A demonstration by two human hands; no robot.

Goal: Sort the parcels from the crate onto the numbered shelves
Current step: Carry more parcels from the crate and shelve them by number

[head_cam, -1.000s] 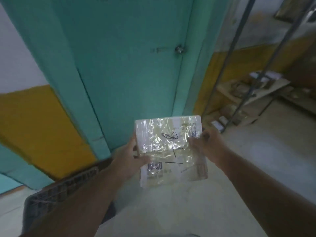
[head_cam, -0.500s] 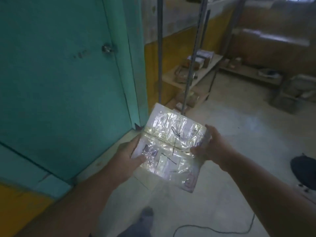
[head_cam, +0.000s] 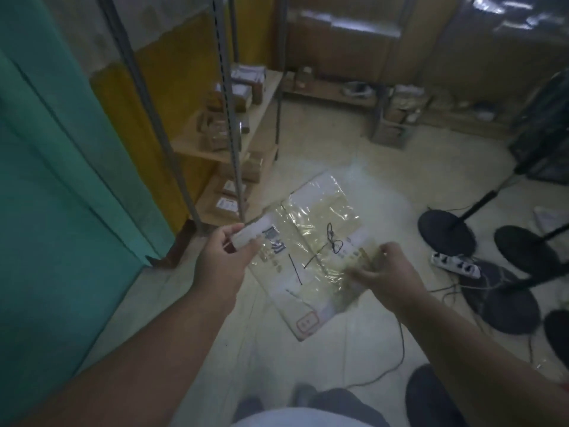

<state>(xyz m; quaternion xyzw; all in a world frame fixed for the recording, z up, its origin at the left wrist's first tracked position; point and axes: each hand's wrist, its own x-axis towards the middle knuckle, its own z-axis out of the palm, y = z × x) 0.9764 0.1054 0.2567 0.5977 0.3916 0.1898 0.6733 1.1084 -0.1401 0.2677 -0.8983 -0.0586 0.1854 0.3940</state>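
Note:
I hold a flat parcel point(head_cam: 311, 241) wrapped in shiny clear tape, with black marker lines on top, out in front of me above the floor. My left hand point(head_cam: 221, 260) pinches its left corner. My right hand point(head_cam: 388, 272) grips its right edge with curled fingers. The parcel lies tilted, its long side running away to the upper right. A metal shelf rack point(head_cam: 228, 118) with wooden boards stands ahead to the left and holds several small boxes. No crate is in view.
A teal door point(head_cam: 55, 180) and a yellow wall fill the left side. Black round stand bases point(head_cam: 446, 232), a white power strip point(head_cam: 455, 263) and loose cables lie on the floor at right. More boxes sit along the back wall point(head_cam: 397, 109).
The view has swung right, from the door toward the rack and the room. The parcel has turned in my hands and both hands shifted their hold to opposite ends.

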